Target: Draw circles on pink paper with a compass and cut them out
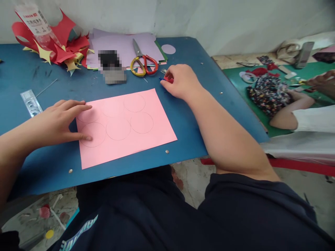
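Note:
A pink sheet of paper (162, 129) lies on the blue table, with several pencil-thin circles drawn on it. My left hand (61, 122) rests on the sheet's left edge, fingers spread and thumb out, partly covering two of the circles. Beyond the sheet's far right corner, my right hand (183, 80) is closed at the fingertips on a small red and blue object (170, 80). Most of that object is hidden by the fingers, so its kind does not show. Scissors (140, 54) with one yellow and one red handle lie just left of my right hand.
Purple paper sheets (112, 38) are stacked at the back, beside red and yellow scraps (62, 52) and a plastic bottle (36, 24). A metal stencil ruler (30, 99) lies at left, a pale paper circle (168, 49) at the back. Another person's arm (284, 109) rests at a green table (267, 101).

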`<state>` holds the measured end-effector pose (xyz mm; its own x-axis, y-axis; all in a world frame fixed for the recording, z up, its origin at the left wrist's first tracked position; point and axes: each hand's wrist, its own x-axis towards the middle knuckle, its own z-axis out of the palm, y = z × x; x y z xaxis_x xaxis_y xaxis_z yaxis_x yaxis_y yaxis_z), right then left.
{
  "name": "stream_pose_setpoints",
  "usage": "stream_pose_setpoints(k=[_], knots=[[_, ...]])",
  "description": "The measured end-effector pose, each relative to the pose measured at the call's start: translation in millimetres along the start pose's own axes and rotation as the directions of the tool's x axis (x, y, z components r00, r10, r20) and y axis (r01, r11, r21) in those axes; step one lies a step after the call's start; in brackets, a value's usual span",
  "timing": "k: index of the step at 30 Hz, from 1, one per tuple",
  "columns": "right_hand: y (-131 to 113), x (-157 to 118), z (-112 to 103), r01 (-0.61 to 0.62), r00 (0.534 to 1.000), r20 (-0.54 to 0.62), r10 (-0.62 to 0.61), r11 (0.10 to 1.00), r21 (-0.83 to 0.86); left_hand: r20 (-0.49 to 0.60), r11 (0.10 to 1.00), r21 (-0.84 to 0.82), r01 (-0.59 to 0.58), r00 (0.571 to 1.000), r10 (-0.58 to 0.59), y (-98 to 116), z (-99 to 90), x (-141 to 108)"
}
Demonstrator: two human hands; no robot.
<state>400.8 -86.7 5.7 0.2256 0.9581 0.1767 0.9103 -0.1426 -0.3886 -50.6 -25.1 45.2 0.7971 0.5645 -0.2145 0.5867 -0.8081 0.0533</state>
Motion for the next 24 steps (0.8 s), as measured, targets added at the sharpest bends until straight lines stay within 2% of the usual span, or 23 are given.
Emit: stream_pose_setpoints(k=[3,6,14,21,24], knots=[[-14,-7,1,0.147,0.985,0.088,-0.147,0.989,0.015,0.004,1.0,-0.004,-0.001,1.0,0.001,-1,0.4,0],[-26,-16,3,0.215,0.969,0.118,-0.215,0.976,0.013,0.005,1.0,-0.013,-0.004,1.0,0.004,-2,0.3,0],[-34,-20,-1,0.214,0.959,0.18,-0.218,0.976,0.039,-0.016,0.996,-0.088,0.002,1.0,-0.003,4,-5.6,0],[-38,-26,-6,0.252,0.948,0.175,-0.268,0.962,0.104,0.027,0.974,-0.226,-0.016,0.999,0.023,11,-12.8,-3],[-39,-28,-3,0.252,0.944,0.198,-0.263,0.965,0.075,0.061,0.944,-0.329,0.04,0.998,-0.021,15,-13.9,-7]])
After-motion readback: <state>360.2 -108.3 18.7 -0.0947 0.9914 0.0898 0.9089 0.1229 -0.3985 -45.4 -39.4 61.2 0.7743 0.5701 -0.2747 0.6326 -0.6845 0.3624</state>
